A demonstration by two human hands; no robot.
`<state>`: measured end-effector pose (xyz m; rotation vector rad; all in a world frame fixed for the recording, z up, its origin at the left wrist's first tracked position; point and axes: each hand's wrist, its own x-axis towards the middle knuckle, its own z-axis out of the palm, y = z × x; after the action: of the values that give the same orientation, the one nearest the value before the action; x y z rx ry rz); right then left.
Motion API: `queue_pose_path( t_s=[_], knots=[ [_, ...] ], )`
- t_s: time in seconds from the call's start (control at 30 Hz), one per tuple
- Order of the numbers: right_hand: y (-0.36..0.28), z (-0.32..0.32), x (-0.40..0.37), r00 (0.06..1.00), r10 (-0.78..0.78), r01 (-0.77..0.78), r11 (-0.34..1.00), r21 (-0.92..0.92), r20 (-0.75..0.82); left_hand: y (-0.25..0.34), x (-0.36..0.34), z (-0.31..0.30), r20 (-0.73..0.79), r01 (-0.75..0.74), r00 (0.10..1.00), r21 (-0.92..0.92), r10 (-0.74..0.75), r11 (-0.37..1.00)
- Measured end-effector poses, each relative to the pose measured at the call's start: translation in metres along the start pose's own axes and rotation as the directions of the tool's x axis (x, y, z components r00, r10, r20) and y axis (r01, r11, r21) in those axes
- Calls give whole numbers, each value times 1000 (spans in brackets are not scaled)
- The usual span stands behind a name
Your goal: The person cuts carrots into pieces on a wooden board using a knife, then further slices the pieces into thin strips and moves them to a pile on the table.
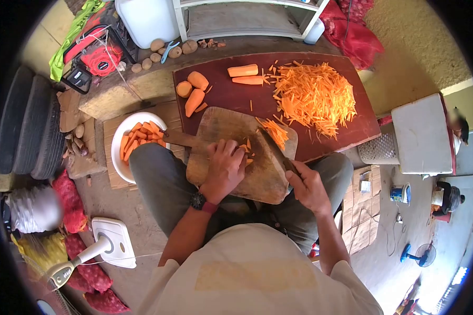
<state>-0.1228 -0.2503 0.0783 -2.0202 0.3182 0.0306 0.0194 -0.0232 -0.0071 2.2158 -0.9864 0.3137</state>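
Note:
A wooden cutting board (223,126) rests across my knees. My left hand (225,169) presses down on carrot slices (247,148) on the board. In my right hand (306,185) is a knife (275,148), its blade lying on the board beside the slices. A small heap of cut strips (276,130) sits at the board's far right corner. Beyond it, a dark red board (231,97) carries a big pile of carrot strips (314,96), peeled carrot chunks (193,90) and two carrot halves (245,74).
A white bowl (122,131) of carrot sticks stands at my left knee. Potatoes (165,51), a red machine (97,55), tyres (29,126), a white fan base (115,241) and red net sacks (71,205) lie around. A white table (420,134) stands right.

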Motion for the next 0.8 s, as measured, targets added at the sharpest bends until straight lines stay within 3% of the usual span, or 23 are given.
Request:
queue_pose_path(
  t_s=[0.1, 0.2, 0.8],
  knots=[
    [-14, 5, -14, 998, -19, 18, 1000, 17, 53, 1, 4, -3, 12, 11, 1000, 13, -11, 1000],
    [-12, 12, -19, 992, 53, -62, 995, 81, 115, 1, 6, -5, 23, 9, 1000, 31, -10, 999],
    [-22, 30, -11, 999, -39, 39, 999, 30, 3, -2, 18, 7, 12, 11, 1000, -78, -11, 997]
  ],
)
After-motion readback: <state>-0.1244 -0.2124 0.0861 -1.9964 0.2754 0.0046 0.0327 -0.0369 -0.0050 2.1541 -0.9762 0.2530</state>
